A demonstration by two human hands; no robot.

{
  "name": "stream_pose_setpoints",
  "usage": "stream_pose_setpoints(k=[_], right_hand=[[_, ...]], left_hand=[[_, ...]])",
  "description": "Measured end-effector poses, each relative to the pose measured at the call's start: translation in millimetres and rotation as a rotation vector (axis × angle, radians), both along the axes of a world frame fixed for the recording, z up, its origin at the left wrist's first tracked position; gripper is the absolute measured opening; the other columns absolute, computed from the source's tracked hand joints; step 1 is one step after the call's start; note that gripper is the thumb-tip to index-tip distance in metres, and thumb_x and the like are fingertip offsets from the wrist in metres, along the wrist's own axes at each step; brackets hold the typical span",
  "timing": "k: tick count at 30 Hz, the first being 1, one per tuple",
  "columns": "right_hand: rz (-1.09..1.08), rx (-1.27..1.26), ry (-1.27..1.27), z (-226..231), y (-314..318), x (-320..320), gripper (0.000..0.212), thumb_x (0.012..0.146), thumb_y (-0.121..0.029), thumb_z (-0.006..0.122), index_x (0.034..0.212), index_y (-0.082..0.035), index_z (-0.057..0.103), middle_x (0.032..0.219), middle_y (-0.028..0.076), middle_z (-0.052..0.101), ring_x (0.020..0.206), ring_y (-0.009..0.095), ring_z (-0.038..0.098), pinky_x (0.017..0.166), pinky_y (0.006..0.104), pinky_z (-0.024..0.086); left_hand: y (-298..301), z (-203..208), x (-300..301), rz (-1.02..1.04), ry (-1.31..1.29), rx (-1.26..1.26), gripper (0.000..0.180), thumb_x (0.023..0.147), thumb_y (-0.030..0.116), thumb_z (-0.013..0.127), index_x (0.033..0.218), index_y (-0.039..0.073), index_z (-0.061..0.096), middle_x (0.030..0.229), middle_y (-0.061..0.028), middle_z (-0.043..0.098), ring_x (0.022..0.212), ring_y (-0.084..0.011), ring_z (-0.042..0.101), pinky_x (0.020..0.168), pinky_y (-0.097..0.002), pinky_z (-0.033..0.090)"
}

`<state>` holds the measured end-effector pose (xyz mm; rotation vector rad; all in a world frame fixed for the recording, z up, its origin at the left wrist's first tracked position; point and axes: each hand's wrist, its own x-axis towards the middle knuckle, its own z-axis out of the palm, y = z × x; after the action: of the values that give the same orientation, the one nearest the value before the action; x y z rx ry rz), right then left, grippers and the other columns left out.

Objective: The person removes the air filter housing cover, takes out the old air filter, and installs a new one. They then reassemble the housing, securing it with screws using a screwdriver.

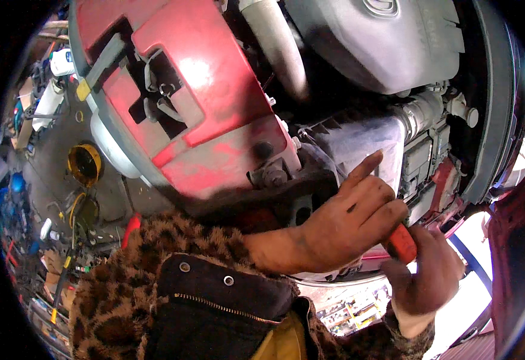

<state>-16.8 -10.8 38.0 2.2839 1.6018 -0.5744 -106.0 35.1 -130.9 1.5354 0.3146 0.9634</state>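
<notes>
A: As the view bends down toward its left rim, what shows there?

B: A grey floor [46, 157] with a jumble of things on it, and among them a round container [98, 163] with yellow sides. Next to the right comes a car's front end, with a red panel [214, 78] that has dark cut-outs and dusty patches

A: And below that panel?

B: A furry, spotted brown sleeve [115, 294], then the left hand [353, 221] reaching in from it. Its index finger is stretched out over a dark, box-shaped housing [358, 141], while the other fingers curl in. I cannot tell whether the fingertip touches the housing

A: What sits above the housing?

B: A large grey engine cover [382, 51], with a ribbed hose [421, 114] just below its right part

A: Where is the orange-red piece [403, 243]?

B: Between the two hands, just beside the left one's curled fingers. I cannot tell if those fingers grip it too

A: And the right hand [431, 270]?

B: It grasps the piece between thumb and fingers. Farther right, a dark red body panel [520, 234] runs along the rim
</notes>
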Motion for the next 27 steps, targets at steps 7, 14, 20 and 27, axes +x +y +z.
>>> stream_pose_setpoints(k=[7, 14, 20, 27], right_hand=[[-0.016, -0.027, -0.142, -5, -4, -11, 0.035, 0.088, -0.021, 0.065, 0.11, 0.006, 0.063, 0.084, 0.018, 0.066, 0.069, 0.032, 0.063, 0.066, 0.0391, 0.048], [0.243, 0.239, -0.073, -7, -6, -6, 0.048, 0.085, -0.036, 0.071, 0.111, 0.004, 0.065, 0.089, 0.016, 0.065, 0.067, 0.03, 0.062, 0.059, 0.0374, 0.047], [0.135, 0.116, -0.036, -9, 0, 4, 0.048, 0.083, -0.035, 0.074, 0.111, 0.001, 0.062, 0.084, 0.014, 0.062, 0.059, 0.027, 0.058, 0.048, 0.0388, 0.044], [0.104, 0.241, -0.087, -19, -4, -2, 0.037, 0.077, -0.032, 0.078, 0.093, -0.003, 0.062, 0.074, 0.013, 0.061, 0.06, 0.03, 0.059, 0.05, 0.0407, 0.043]], left_hand=[[0, -2, 4, 0.034, 0.007, 0.006, 0.036, 0.076, 0.008, 0.062, 0.11, -0.002, 0.054, 0.092, -0.0118, 0.05, 0.092, -0.0288, 0.057, 0.113, -0.0598, 0.03], [1, 3, 2, 0.037, 0.023, -0.031, 0.036, 0.076, 0.007, 0.062, 0.11, -0.002, 0.055, 0.091, -0.0108, 0.051, 0.092, -0.028, 0.057, 0.113, -0.0589, 0.03], [1, -1, 2, 0.033, 0.005, -0.031, 0.037, 0.077, 0.007, 0.061, 0.112, -0.002, 0.055, 0.093, -0.0115, 0.051, 0.093, -0.0281, 0.057, 0.114, -0.0585, 0.029], [-1, 1, 1, 0.027, 0.013, -0.047, 0.039, 0.078, 0.006, 0.06, 0.115, -0.003, 0.053, 0.097, -0.0124, 0.052, 0.096, -0.0289, 0.057, 0.114, -0.0586, 0.029]])
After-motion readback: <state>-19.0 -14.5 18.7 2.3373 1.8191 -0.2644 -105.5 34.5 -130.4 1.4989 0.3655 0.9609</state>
